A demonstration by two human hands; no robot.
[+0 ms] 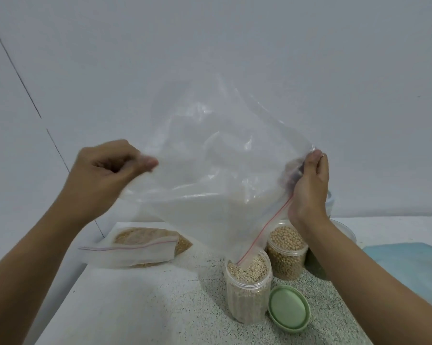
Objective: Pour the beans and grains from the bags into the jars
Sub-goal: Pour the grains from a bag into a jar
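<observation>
Pale grey wall (235, 46) backs a speckled counter (160, 307). At seven o'clock in the view, a grain bag (140, 247) lies flat. The left hand (103, 175), at nine o'clock, pinches one edge of a big clear bag (210, 170) (red zip strip along its mouth). The bag's lower corner dips into the open front jar (247, 282) of pale grains at five o'clock. A green lid (288, 307) lies at that jar's four o'clock, a bean jar (287, 252) at its one o'clock. The right hand (308, 190), at three o'clock, pinches the bag's zip edge.

Soft, even, cool light, weak shadows; small glints on the clear bag (222, 170) beside the right grip (309, 188); left grip (103, 170) motion-blurred.
</observation>
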